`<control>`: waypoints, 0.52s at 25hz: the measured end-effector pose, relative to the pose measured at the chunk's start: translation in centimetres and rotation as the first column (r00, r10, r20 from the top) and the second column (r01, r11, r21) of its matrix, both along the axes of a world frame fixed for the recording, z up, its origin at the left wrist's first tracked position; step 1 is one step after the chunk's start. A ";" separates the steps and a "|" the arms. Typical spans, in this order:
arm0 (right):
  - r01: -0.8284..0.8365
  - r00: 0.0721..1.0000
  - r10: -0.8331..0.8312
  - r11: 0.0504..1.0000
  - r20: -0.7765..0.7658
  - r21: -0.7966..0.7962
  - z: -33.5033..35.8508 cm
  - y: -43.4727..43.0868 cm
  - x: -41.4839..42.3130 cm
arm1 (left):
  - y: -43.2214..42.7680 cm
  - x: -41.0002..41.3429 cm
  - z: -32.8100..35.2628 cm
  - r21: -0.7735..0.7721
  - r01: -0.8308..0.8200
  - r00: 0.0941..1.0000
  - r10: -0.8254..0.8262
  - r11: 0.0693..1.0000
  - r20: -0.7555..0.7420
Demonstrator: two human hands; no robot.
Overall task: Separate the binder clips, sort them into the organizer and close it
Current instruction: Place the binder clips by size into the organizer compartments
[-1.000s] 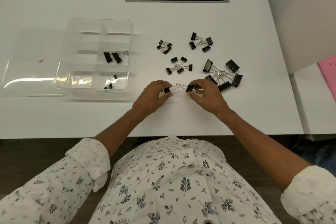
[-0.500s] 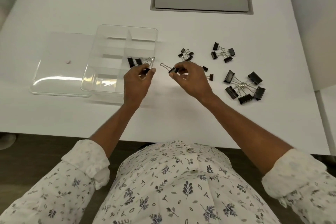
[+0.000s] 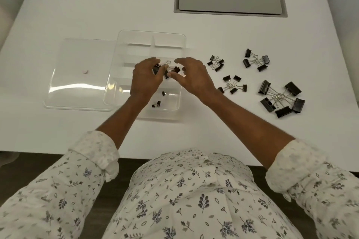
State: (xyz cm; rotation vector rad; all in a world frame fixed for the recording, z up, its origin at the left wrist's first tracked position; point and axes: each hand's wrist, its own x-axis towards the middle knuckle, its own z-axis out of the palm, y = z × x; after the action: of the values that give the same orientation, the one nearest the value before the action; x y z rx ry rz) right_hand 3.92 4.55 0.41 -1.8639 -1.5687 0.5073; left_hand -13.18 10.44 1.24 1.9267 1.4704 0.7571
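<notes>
The clear divided organizer (image 3: 183, 39) lies open on the white desk. Both my hands hover over its middle right compartment. My left hand (image 3: 145, 79) pinches the wire handle of a black binder clip (image 3: 167, 65). My right hand (image 3: 194, 77) has its fingers apart, with another black clip (image 3: 176, 69) just off its fingertips. More black clips sit partly hidden under my fingers. Small clips (image 3: 156, 104) lie in the near right compartment. To the right on the desk lie clipped-together clusters: a small one (image 3: 216, 63), two medium ones (image 3: 256, 62) (image 3: 232, 84) and a large one (image 3: 281, 99).
The clear lid (image 3: 77, 75) lies flat to the left of the organizer, touching it, with a small pinkish speck on it. A grey cable hatch (image 3: 229, 4) is set in the desk at the back. The desk's front edge runs just above my shirt.
Both hands pulled two clips apart near the desk front, then carried them left and back over the organizer. My right hand's fingers have spread apart.
</notes>
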 end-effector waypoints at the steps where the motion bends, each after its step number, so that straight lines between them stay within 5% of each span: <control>1: 0.001 1.000 -0.001 1.000 0.001 -0.005 -0.3 -0.1 0.0 | 0.1 -0.1 0.1 -0.005 0.023 1.000 -0.023 1.000 -0.009; 13: 0.270 0.954 -0.281 0.957 0.105 0.106 -4.0 -8.8 3.4 | -1.9 2.1 -1.6 0.053 0.332 0.938 -0.336 0.942 0.086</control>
State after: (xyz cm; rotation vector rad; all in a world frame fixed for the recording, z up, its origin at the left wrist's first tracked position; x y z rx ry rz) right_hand 7.36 -4.27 -3.62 -2.0321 -1.3489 0.1991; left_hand -11.03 8.59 -0.32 2.0678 1.0402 0.7102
